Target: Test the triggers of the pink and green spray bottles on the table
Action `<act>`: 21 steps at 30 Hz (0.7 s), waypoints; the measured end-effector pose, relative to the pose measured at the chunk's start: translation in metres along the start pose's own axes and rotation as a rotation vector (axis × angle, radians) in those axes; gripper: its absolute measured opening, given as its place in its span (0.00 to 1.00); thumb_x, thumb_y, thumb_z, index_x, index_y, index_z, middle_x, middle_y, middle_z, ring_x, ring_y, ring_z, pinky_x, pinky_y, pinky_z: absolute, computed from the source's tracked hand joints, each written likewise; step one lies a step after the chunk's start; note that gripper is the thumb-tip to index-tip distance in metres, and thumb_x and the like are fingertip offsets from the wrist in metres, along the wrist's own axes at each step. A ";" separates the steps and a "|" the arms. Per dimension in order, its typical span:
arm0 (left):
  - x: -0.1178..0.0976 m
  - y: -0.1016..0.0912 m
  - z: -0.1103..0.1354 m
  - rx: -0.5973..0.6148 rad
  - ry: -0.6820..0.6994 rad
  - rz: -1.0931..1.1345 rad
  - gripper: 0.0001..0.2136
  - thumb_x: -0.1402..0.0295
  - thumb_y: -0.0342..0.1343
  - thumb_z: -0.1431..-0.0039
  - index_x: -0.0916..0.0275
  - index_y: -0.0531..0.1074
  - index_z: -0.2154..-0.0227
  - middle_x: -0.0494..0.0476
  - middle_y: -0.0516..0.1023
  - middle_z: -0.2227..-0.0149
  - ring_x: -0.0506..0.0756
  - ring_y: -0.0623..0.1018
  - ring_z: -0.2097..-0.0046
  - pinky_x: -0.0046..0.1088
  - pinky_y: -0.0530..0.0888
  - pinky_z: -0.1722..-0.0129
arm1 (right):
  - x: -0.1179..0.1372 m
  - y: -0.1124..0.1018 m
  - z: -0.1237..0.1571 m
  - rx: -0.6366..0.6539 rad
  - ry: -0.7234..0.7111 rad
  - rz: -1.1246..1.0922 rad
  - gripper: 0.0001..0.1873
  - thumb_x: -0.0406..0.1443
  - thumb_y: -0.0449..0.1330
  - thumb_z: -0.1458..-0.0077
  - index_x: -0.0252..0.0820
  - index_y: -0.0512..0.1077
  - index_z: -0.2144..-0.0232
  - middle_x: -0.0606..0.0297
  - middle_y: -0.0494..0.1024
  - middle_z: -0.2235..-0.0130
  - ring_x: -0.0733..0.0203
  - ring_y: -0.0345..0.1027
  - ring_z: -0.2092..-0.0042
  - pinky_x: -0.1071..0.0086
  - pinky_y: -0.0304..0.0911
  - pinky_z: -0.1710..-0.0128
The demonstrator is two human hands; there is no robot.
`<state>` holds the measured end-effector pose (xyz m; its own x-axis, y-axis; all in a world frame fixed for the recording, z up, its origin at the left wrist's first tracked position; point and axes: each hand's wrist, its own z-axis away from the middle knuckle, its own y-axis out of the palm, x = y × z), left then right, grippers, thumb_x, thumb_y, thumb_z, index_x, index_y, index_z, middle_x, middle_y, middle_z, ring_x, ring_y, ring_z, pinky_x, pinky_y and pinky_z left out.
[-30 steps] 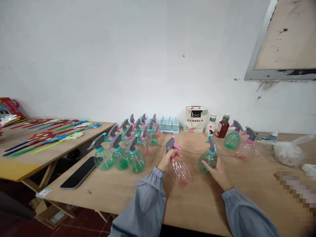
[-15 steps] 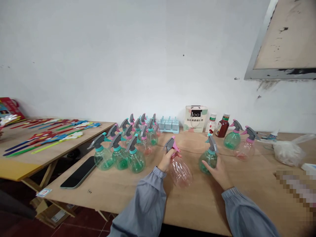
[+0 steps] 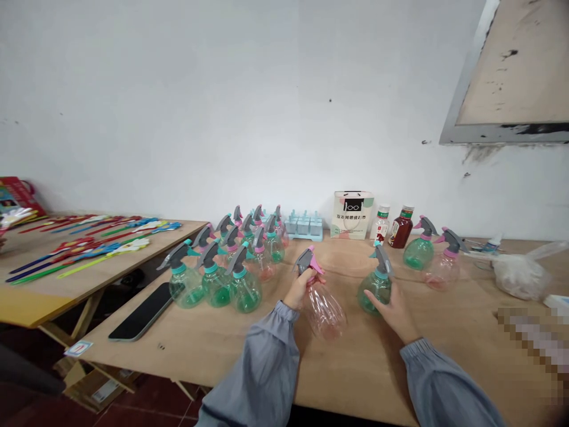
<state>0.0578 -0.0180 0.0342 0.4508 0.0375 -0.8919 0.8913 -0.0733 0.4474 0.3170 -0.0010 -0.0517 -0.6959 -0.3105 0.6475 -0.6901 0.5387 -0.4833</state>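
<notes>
My left hand is closed around the neck of a clear pink spray bottle, which tilts with its base toward the right. Its grey and pink trigger head shows above my fingers. My right hand grips the side of a green spray bottle with a grey and teal head; this one is upright, and some fingers are hidden behind it. To the left stands a cluster of several green and pink spray bottles. Right of my hands are another green spray bottle and a pink spray bottle.
A phone lies at the table's left edge. Along the wall stand light-blue popsicle moulds, a paper bag, a white bottle and a dark red bottle. A plastic bag lies right. Colourful long-handled items cover another table.
</notes>
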 end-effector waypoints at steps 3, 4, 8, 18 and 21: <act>-0.003 0.000 -0.001 0.032 0.026 0.000 0.13 0.62 0.63 0.64 0.64 0.73 0.75 0.51 0.73 0.80 0.50 0.75 0.73 0.25 0.71 0.69 | -0.001 -0.001 0.000 0.008 -0.017 0.003 0.44 0.62 0.58 0.52 0.36 0.62 0.44 0.47 0.74 0.52 0.41 0.69 0.48 0.51 0.65 0.50; -0.004 -0.001 -0.002 0.043 0.039 0.001 0.13 0.62 0.63 0.63 0.64 0.74 0.74 0.51 0.73 0.80 0.50 0.75 0.74 0.24 0.71 0.69 | -0.001 0.000 0.000 0.003 -0.021 0.006 0.44 0.62 0.58 0.52 0.37 0.62 0.44 0.47 0.74 0.52 0.41 0.69 0.48 0.51 0.65 0.50; -0.004 -0.001 -0.004 0.079 0.085 -0.004 0.13 0.61 0.62 0.61 0.64 0.74 0.73 0.51 0.75 0.77 0.49 0.74 0.74 0.23 0.70 0.72 | -0.002 0.001 0.000 -0.016 -0.030 0.002 0.43 0.62 0.58 0.52 0.38 0.62 0.45 0.46 0.74 0.51 0.40 0.68 0.47 0.50 0.64 0.49; 0.014 -0.007 -0.008 0.009 0.158 -0.184 0.12 0.59 0.59 0.58 0.63 0.71 0.77 0.51 0.73 0.79 0.52 0.76 0.74 0.28 0.72 0.71 | 0.000 0.001 0.000 -0.029 -0.017 0.008 0.48 0.65 0.56 0.54 0.35 0.62 0.44 0.43 0.73 0.50 0.39 0.67 0.46 0.48 0.64 0.49; 0.013 -0.012 -0.011 0.002 0.284 -0.422 0.08 0.64 0.59 0.56 0.63 0.71 0.76 0.51 0.72 0.79 0.52 0.75 0.73 0.28 0.72 0.69 | 0.000 0.002 0.000 -0.021 -0.025 0.000 0.48 0.65 0.56 0.54 0.35 0.62 0.45 0.43 0.73 0.50 0.39 0.68 0.47 0.48 0.64 0.49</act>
<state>0.0534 -0.0054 0.0184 0.0475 0.3340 -0.9414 0.9986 0.0047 0.0520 0.3159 0.0000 -0.0525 -0.7009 -0.3298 0.6324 -0.6860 0.5546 -0.4711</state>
